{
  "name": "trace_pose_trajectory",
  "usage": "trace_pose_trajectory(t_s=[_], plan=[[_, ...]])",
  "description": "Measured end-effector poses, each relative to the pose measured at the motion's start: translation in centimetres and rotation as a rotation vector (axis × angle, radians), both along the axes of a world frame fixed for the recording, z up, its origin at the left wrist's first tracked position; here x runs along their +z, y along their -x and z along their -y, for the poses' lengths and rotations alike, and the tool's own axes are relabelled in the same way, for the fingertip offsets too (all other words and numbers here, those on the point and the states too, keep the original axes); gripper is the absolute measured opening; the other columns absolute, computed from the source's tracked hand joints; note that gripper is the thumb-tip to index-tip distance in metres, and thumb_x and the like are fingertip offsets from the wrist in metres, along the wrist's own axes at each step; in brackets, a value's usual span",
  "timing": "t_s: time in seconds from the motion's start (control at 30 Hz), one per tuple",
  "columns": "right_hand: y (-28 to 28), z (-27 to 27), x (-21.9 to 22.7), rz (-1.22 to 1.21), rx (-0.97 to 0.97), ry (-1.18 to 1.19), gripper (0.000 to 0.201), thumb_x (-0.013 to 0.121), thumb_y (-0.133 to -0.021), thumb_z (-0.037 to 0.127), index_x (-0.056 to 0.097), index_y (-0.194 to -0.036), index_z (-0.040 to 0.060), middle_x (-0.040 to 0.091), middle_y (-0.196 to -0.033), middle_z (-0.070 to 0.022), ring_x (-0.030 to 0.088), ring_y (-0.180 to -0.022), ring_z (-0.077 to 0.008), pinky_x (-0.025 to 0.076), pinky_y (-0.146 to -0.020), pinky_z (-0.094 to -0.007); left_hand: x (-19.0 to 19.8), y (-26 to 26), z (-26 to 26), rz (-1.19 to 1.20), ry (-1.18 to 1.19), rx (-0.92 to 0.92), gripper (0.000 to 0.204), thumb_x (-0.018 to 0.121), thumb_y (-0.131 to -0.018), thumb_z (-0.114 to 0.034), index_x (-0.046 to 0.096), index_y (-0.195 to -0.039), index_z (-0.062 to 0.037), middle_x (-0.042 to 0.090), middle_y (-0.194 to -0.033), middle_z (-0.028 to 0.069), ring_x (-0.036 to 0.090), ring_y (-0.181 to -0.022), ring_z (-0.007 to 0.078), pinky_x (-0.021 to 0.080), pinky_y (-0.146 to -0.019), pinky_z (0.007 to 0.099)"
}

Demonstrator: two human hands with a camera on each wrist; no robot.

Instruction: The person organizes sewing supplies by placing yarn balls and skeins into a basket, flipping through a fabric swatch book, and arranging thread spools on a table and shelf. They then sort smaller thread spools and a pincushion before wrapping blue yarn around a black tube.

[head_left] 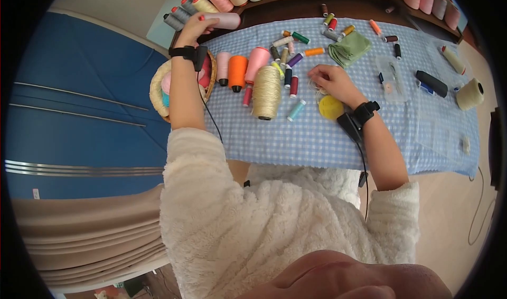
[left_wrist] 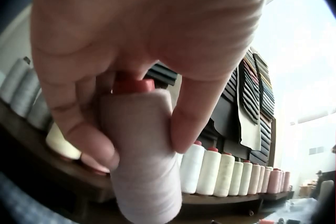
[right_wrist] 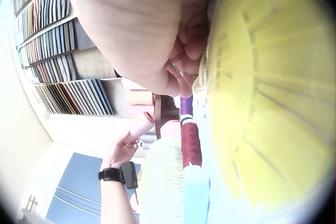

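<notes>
My left hand (head_left: pixel 193 31) grips a pale pink thread cone (head_left: pixel 227 20) by its red-topped end, up beside the shelf at the back left. In the left wrist view the thumb and fingers sit on either side of the cone's upper part. My right hand (head_left: pixel 338 83) rests on the checked cloth, fingers loosely curled, beside a tangle of cream string (head_left: pixel 318 91). A round yellow pin case (head_left: pixel 330 108) lies just under that wrist. Left of this hand are a dark red spool (head_left: pixel 294 86) and a large cream cone (head_left: pixel 266 94).
Pink (head_left: pixel 258 62) and orange (head_left: pixel 237 71) cones stand by a wicker basket (head_left: pixel 213 69) on the left. Small spools scatter over the table around a folded green cloth (head_left: pixel 349 49). A clear box (head_left: pixel 391 80) lies to the right. Cones line the back shelf (head_left: pixel 296 4).
</notes>
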State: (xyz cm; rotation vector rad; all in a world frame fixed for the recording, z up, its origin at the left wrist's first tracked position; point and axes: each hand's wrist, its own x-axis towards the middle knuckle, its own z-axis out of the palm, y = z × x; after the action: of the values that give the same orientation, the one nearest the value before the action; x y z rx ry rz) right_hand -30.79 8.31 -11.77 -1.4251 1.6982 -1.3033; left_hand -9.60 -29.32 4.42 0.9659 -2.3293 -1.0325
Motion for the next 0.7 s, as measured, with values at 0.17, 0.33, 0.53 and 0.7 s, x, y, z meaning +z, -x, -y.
trace_pose_trajectory(t_s=[0.17,0.33,0.53,0.7], plan=[[-0.2,-0.4,0.8,-0.012,0.007,-0.029,0.020,0.064,-0.094,0.016,0.072,-0.106,0.0012,0.072,-0.086,-0.0115,0.068,-0.074,-0.0190,0.054,-0.071,-0.0323,1.9,-2.1,7.1,0.092,0.628,0.366,0.073,0.081,-0.069,-0.044,0.062,-0.122,0.0018,0.071,-0.112,0.0210,0.069,-0.103,0.0353,0.054,-0.090,0.0398],[-0.5,-0.3,0.9,0.058,-0.007,-0.043,0.019,0.064,-0.093,0.012,0.071,-0.106,0.0006,0.071,-0.082,-0.0085,0.067,-0.072,-0.0149,0.053,-0.069,-0.0305,-1.5,-1.0,13.8,0.168,0.841,0.495,0.080,0.079,-0.073,-0.043,0.050,-0.125,0.0094,0.071,-0.092,0.0226,0.072,-0.070,0.0300,0.059,-0.068,0.0384],[0.0,-0.4,0.9,0.033,0.027,-0.081,0.019,0.060,-0.097,0.010,0.069,-0.111,0.0011,0.067,-0.084,-0.0016,0.060,-0.074,-0.0077,0.051,-0.069,-0.0251,-6.1,0.5,20.2,-0.034,0.541,0.511,0.077,0.080,-0.079,-0.033,0.043,-0.128,0.0137,0.070,-0.091,0.0201,0.072,-0.069,0.0247,0.059,-0.055,0.0329],[0.1,-0.2,0.2,0.021,0.030,-0.063,0.019,0.060,-0.097,0.010,0.069,-0.111,0.0015,0.067,-0.084,-0.0009,0.059,-0.073,-0.0074,0.050,-0.069,-0.0249,-3.1,-1.0,14.2,0.329,0.539,0.430,0.086,0.080,-0.076,-0.044,0.046,-0.126,0.0176,0.070,-0.105,0.0259,0.072,-0.088,0.0347,0.059,-0.076,0.0398]])
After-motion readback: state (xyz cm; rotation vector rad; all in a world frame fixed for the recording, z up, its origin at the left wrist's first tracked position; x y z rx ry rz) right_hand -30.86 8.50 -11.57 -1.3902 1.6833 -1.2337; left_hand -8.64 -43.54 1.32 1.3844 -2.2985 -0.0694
